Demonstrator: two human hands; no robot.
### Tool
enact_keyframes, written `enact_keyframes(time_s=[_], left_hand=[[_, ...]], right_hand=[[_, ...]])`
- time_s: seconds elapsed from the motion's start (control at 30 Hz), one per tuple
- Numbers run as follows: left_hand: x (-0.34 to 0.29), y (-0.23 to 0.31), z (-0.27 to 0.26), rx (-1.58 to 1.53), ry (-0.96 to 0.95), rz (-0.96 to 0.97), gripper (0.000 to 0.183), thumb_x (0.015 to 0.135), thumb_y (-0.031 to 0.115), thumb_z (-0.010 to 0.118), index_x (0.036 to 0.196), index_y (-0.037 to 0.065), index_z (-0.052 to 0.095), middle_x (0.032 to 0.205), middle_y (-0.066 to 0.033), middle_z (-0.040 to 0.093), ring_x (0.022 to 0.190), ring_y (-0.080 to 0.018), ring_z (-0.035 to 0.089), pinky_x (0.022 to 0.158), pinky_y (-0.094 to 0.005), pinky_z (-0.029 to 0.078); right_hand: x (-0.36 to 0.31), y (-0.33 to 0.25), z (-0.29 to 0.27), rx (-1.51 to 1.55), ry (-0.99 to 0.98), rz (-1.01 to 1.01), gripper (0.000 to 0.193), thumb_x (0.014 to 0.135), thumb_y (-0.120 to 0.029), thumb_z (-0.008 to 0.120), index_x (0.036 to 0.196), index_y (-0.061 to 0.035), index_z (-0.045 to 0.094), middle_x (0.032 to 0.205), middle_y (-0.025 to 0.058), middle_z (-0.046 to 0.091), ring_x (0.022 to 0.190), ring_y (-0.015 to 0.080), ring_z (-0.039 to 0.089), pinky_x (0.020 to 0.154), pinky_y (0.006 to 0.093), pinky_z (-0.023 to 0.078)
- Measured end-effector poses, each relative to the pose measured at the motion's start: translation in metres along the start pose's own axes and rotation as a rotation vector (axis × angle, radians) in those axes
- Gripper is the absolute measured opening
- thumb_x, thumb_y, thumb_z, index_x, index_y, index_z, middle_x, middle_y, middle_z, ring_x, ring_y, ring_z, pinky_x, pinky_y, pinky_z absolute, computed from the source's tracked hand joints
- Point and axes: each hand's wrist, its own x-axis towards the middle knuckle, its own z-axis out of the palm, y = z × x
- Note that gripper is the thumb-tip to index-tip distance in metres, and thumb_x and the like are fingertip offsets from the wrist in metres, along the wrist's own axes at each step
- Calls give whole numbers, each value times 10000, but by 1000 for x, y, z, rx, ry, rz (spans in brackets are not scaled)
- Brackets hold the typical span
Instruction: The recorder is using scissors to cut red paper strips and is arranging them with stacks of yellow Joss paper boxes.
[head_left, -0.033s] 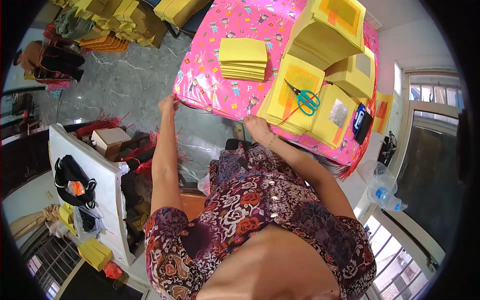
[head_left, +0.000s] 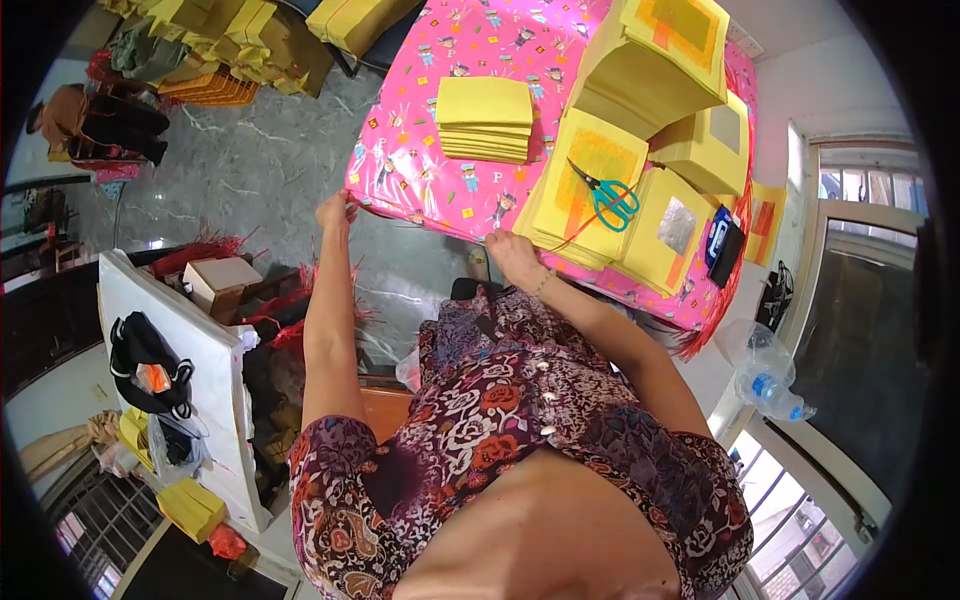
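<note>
A table wears a shiny pink tablecloth (head_left: 400, 130) printed with small cartoon figures. At its near left corner my left hand (head_left: 336, 209) has its fingers closed on the cloth's edge. My right hand (head_left: 514, 256) grips the near edge farther right, its fingertips partly hidden against the rim. Between and beyond the hands lies a low stack of yellow paper sheets (head_left: 485, 118). Just right of my right hand, a thicker yellow paper stack (head_left: 585, 180) carries teal-handled scissors (head_left: 610, 203) with open blades and a red string across them.
A tall yellow pile (head_left: 640, 85) and another printed stack (head_left: 672, 225) fill the table's right side, beside a black phone-like object (head_left: 728, 255). Behind my left arm stands a white table (head_left: 215, 400) bearing a black bag (head_left: 145, 360). Yellow bundles (head_left: 230, 40) heap up at the far left.
</note>
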Motion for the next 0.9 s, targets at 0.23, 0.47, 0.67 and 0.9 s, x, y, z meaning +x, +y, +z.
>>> enact_keyframes(time_s=[0.23,0.47,0.67,0.9], left_hand=[[-99,3,15,798,329,1196,391,803,170,529,1175,50,553,1138,-202,553,1058,-335,517,910,-474,382],[-278,11,53,454,-892,735,311,932,264,494,1147,40,515,722,-96,582,633,-132,537,584,-268,433],[-285,5,64,230,-771,946,87,907,99,552,876,36,499,696,48,463,612,-14,391,521,-173,307],[-321,30,80,-168,-935,823,122,928,135,530,897,21,561,726,41,524,641,-25,441,540,-177,347]], right_hand=[[-8,-1,-39,241,104,-11,109,795,-117,536,847,-23,553,776,126,576,650,293,627,543,395,521],[-7,2,-126,444,302,-44,149,814,-170,591,852,-41,527,814,122,554,666,310,604,534,407,492],[-22,26,-167,621,398,-51,118,836,-146,578,859,-39,536,798,111,530,726,327,576,592,418,463],[-24,22,-208,1104,561,46,139,864,-135,590,929,-24,643,976,101,569,911,184,581,790,287,470]])
